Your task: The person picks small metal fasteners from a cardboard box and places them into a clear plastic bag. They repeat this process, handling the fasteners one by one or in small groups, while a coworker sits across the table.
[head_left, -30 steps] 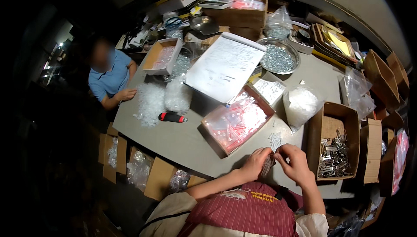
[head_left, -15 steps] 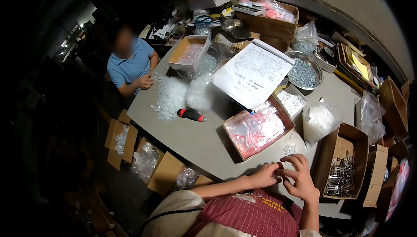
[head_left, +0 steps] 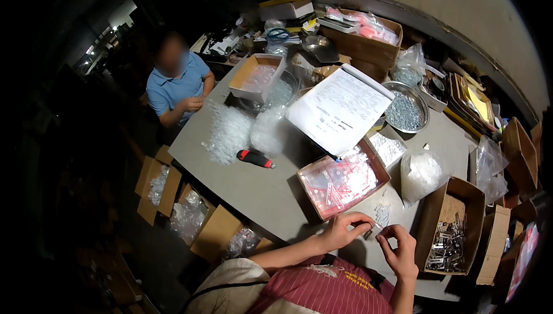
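My left hand (head_left: 341, 231) reaches across the near table edge, its thumb and forefinger pinched at the lower edge of a small clear bag (head_left: 381, 214) that holds tiny pale parts. My right hand (head_left: 398, 252) hovers just right of it with curled fingers, a short gap from the left fingertips. Whether the right hand holds anything is too small to tell. Both forearms come in from the bottom, above my red striped shirt (head_left: 328, 291).
Beyond my hands sits a low box of pink-tinted clear bags (head_left: 340, 184). A printed white sheet (head_left: 340, 109), a metal bowl of screws (head_left: 405, 109), a bag of white parts (head_left: 423, 173), a box of metal parts (head_left: 452, 245) and a red-and-black screwdriver (head_left: 256, 158) surround it. A person in blue (head_left: 175, 86) sits far left.
My hands were pressed together on the small bag; now they are slightly apart, the right drawn back. The view has tilted, so the table sits lower and more to the right.
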Tool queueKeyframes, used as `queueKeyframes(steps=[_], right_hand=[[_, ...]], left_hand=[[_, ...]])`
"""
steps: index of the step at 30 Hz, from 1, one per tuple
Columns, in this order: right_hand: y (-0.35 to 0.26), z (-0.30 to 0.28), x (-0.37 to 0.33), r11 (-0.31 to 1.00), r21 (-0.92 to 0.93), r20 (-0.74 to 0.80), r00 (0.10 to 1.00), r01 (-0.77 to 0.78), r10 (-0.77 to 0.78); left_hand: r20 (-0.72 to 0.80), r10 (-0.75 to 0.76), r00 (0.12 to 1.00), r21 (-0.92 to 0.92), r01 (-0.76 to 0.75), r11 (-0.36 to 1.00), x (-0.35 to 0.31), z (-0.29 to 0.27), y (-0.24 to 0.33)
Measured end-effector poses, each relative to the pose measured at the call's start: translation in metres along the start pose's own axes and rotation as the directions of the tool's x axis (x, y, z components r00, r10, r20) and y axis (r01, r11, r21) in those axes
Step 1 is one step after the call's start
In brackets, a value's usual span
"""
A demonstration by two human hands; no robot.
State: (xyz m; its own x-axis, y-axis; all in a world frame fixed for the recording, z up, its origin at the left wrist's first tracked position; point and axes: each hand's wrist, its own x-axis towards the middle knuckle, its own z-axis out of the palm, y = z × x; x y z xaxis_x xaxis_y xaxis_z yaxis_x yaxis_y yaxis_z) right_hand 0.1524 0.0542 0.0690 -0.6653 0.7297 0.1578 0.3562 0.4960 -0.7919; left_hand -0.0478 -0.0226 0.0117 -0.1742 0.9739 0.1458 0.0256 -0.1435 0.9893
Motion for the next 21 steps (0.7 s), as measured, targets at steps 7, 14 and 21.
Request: queueKeyframes(steps=[7,14,21], right_hand=[[-0.005,0.010,-0.002,0.995,0.099,-0.105,0.995,0.013,-0.003],[-0.001,0.021,-0.005,0.999,0.024,0.017,0.999,0.046,-0.046],[-0.002,0.026,-0.006,0.999,0.006,0.094,0.995,0.034,-0.034]], left_hand=[[-0.004,0.133,0.991,0.219,-0.129,0.967,-0.001,-0.001,0.014],[0.046,0.164,0.985,0.277,-0.170,0.946,-0.009,0.001,0.014],[0.057,0.116,0.992,0.247,-0.126,0.961,-0.016,-0.005,0.011]])
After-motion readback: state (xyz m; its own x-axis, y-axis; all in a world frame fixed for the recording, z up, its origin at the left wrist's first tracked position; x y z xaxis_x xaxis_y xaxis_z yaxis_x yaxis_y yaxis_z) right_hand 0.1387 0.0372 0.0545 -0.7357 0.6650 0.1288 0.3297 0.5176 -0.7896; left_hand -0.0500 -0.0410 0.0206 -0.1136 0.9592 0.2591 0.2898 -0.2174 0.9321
